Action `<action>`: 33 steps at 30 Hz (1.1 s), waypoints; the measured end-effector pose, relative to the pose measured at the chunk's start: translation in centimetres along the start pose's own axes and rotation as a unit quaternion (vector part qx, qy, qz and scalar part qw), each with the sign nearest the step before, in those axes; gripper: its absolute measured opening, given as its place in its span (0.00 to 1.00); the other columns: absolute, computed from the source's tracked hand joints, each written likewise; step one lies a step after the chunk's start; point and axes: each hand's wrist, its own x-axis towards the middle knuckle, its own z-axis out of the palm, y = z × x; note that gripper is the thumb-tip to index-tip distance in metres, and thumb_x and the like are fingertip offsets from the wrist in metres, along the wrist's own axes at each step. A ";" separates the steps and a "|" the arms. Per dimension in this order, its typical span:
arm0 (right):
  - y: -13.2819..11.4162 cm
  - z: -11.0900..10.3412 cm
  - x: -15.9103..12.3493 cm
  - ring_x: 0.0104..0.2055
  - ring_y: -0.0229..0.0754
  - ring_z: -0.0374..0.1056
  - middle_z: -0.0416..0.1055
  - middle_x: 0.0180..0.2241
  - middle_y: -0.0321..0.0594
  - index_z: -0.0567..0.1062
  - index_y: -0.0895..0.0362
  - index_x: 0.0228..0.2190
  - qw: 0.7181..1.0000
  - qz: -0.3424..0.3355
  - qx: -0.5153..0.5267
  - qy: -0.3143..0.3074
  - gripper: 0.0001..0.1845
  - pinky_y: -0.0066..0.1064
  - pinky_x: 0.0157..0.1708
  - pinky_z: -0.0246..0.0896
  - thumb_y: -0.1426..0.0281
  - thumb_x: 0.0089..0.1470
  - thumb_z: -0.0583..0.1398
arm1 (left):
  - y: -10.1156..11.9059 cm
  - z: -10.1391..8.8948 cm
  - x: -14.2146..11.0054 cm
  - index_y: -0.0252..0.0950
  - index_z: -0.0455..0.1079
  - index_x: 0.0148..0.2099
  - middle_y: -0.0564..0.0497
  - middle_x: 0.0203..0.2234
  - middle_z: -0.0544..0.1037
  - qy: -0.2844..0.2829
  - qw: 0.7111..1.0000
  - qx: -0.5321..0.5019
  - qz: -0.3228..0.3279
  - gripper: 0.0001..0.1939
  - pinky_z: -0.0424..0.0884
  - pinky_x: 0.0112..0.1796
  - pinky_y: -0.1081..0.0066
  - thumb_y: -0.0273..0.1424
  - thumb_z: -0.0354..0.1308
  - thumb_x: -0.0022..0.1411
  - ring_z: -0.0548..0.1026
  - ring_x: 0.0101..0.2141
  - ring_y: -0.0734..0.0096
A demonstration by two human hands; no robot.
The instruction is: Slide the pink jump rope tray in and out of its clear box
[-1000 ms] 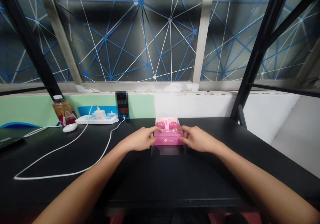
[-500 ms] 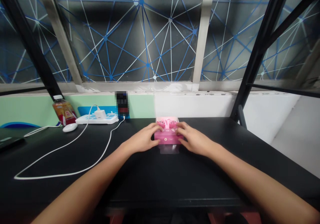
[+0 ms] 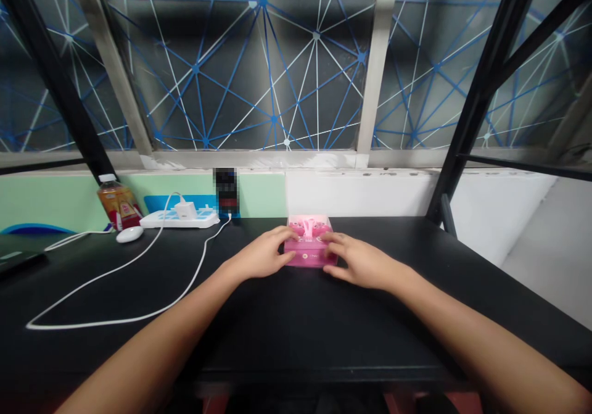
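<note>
A small pink box with white lettering on its front sits on the black desk. Pink contents, too small to name, show through its top. My left hand is at the box's left side, fingers on the upper edge and thumb against the front. My right hand reaches over the right front corner with its fingers apart, the thumb low near the desk. Its fingers cover part of the box's right side.
On the left of the desk are a white power strip with a charger, a long white cable, a white mouse and a drink bottle. A blurred-out phone-like device stands against the wall. Black frame posts rise on both sides.
A clear flap-like patch in front of the box no longer shows. My right hand has shifted slightly left across the box's front, with its fingers spreading. My left thumb has moved onto the front.
</note>
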 end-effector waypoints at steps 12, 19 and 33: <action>1.2 1.5 1.1 0.60 0.50 0.59 0.59 0.59 0.47 0.66 0.49 0.58 0.995 0.037 0.083 0.038 0.23 0.48 0.59 0.56 0.64 0.62 0.54 | 0.1 -0.1 -0.5 0.45 0.68 0.54 0.48 0.57 0.63 0.007 1.000 0.023 -0.020 0.18 0.65 0.53 0.61 0.39 0.58 0.61 0.70 0.52 0.59; 1.8 1.5 1.1 0.59 0.49 0.61 0.64 0.57 0.44 0.69 0.49 0.56 0.995 0.016 0.091 0.042 0.21 0.48 0.58 0.57 0.64 0.61 0.56 | -0.6 -0.1 -0.2 0.43 0.68 0.54 0.49 0.56 0.68 -0.007 1.000 0.003 0.020 0.17 0.60 0.58 0.59 0.34 0.57 0.62 0.65 0.57 0.60; 2.4 0.6 0.6 0.63 0.46 0.54 0.57 0.61 0.42 0.65 0.52 0.58 0.988 0.017 0.152 -0.016 0.31 0.45 0.63 0.49 0.79 0.52 0.53 | -0.5 -0.1 0.6 0.40 0.65 0.56 0.48 0.59 0.64 -0.054 0.998 -0.015 0.008 0.26 0.56 0.61 0.59 0.22 0.50 0.55 0.62 0.60 0.60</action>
